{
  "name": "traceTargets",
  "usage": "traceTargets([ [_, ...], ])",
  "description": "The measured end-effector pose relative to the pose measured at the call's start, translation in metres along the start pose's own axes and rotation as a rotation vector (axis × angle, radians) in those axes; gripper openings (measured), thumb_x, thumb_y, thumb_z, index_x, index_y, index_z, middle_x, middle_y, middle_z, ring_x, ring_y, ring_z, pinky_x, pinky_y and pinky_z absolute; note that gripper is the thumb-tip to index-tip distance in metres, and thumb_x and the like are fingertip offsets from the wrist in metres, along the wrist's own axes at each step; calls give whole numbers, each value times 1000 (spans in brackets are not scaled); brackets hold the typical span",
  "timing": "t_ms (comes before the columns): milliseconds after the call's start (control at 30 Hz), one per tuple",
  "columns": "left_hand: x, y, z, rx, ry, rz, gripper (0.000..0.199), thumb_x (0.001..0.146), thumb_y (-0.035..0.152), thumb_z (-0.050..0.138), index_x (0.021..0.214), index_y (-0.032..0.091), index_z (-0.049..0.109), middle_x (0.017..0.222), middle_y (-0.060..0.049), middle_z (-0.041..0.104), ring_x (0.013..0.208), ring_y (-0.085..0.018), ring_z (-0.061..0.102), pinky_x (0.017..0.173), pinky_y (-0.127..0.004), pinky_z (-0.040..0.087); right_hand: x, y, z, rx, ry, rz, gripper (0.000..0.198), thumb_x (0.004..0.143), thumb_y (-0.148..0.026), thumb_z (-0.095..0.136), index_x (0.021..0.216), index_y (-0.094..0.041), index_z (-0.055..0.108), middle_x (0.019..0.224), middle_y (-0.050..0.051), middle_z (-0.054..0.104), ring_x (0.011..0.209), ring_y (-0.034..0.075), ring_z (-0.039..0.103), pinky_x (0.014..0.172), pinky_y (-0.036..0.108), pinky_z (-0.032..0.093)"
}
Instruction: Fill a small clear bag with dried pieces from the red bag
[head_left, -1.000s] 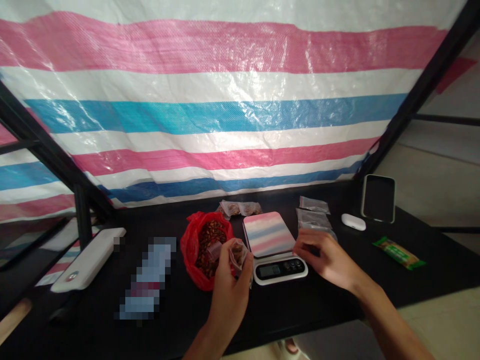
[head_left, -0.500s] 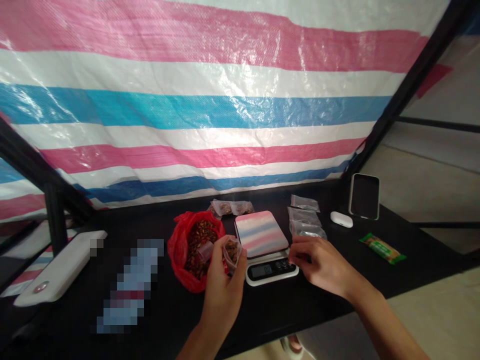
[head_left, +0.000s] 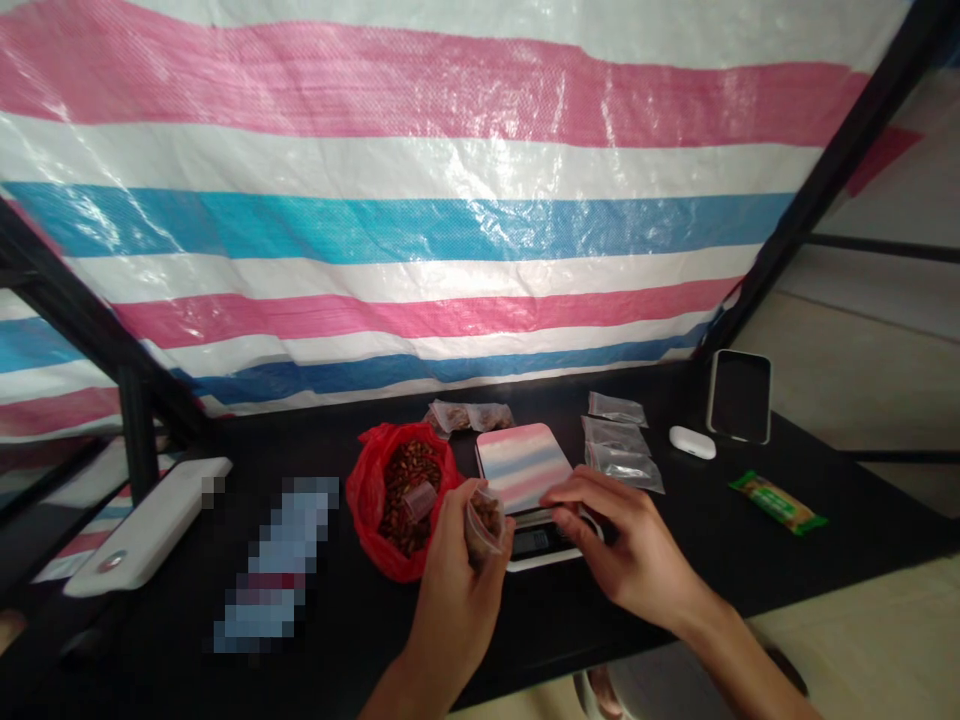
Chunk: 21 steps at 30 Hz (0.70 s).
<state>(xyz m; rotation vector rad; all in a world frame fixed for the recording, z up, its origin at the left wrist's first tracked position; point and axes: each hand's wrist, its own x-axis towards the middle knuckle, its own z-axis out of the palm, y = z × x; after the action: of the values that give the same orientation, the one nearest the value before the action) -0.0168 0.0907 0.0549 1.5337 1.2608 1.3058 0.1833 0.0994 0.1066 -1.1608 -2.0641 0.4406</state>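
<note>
Your left hand (head_left: 459,580) pinched a small clear pouch (head_left: 484,520) of brown nuts between thumb and fingers, holding it upright just left of the kitchen scale (head_left: 525,470). Your right hand (head_left: 619,550) lay over the near edge of the scale, fingers curved and together, covering part of the display; whether a fingertip pressed a button could not be told. The digits on the display were too small to read.

The scale's shiny platform mirrored the striped tarp (head_left: 420,220) hanging at the far side. Just left of the scale sat a red plastic bag (head_left: 375,490), open and full of the same nuts, with a small cup lying among them. Two filled pouches (head_left: 469,415) lay at the far edge of the black table (head_left: 675,560), and empty pouches (head_left: 619,450) lay right of the scale. Farther right were a white earbud case (head_left: 691,442), a phone (head_left: 739,395) propped upright and a green snack bar (head_left: 778,502), its print unreadable. At the far left lay a white power bank (head_left: 146,525).
</note>
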Motion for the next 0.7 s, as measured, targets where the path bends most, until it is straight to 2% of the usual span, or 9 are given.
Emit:
traceTargets([
  [100, -5, -5, 1, -8, -40, 82, 50, 92, 39, 64, 137, 23, 47, 126, -12, 59, 115, -26, 62, 101, -41, 50, 1, -17, 18, 166, -24, -22, 39, 92, -25, 67, 129, -29, 55, 106, 4, 66, 86, 18, 62, 76, 29, 51],
  [200, -7, -8, 5, -5, 16, 131, 58, 90, 30, 64, 143, 23, 41, 132, -14, 54, 120, -28, 59, 103, -46, 50, 3, -24, 37, 235, -32, -28, 40, 88, -19, 70, 123, -31, 55, 107, 2, 66, 88, 17, 62, 80, 30, 52],
  [300, -7, -9, 6, 102, 96, 141, 66, 89, 15, 59, 149, 23, 33, 136, -16, 49, 129, -30, 54, 109, -51, 46, 5, -23, 56, 384, 95, 23, 44, 87, -16, 70, 124, -31, 53, 108, 1, 68, 90, 16, 64, 82, 29, 53],
  [367, -8, -8, 4, 179, 102, 163, 73, 90, 12, 57, 154, 23, 25, 141, -18, 46, 138, -31, 47, 114, -56, 41, 7, -22, 66, 516, 176, 82, 49, 87, -18, 71, 129, -31, 51, 111, 2, 70, 92, 17, 66, 84, 30, 55],
  [500, -11, -3, -3, 135, 46, 186, 87, 90, 13, 61, 160, 26, 12, 159, -20, 33, 151, -33, 35, 119, -58, 36, 14, -27, 76, 632, 185, 206, 35, 86, -31, 75, 119, -30, 62, 113, 3, 73, 101, 19, 69, 92, 33, 55],
  [600, -12, 0, -7, 68, -7, 193, 89, 88, 11, 61, 162, 29, 13, 166, -17, 28, 155, -32, 28, 123, -56, 33, 22, -28, 75, 646, 171, 236, 30, 88, -39, 74, 116, -28, 67, 116, 5, 74, 107, 21, 70, 95, 35, 56],
  [700, -7, -1, -10, 74, -20, 195, 89, 88, 10, 60, 162, 29, 14, 168, -13, 27, 156, -30, 26, 125, -54, 30, 29, -18, 70, 626, 273, 219, 28, 90, -42, 71, 113, -26, 66, 112, 7, 75, 103, 22, 72, 91, 35, 59],
])
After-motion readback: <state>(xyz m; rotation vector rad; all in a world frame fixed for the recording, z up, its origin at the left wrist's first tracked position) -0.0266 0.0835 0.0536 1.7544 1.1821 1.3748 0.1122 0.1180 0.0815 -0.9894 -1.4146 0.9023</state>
